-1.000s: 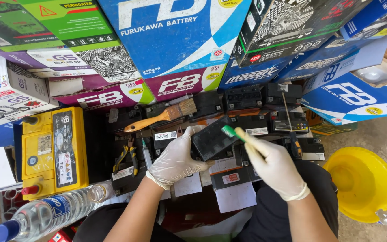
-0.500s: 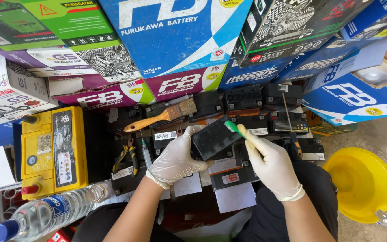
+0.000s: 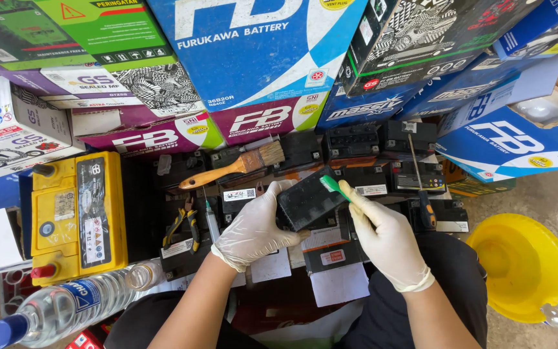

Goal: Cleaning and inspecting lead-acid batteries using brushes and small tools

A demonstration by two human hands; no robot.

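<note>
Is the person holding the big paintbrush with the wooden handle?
No, the wooden-handled paintbrush lies untouched on the black batteries; the right hand holds a small green brush.

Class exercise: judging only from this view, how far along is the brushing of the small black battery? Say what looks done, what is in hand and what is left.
Done: nothing can be judged finished; how clean the battery is cannot be told.
In hand: the left hand grips the small black battery while the right hand sets a green toothbrush against its top edge.
Left: other black batteries lie behind, untouched, beside a wooden paintbrush.
</note>
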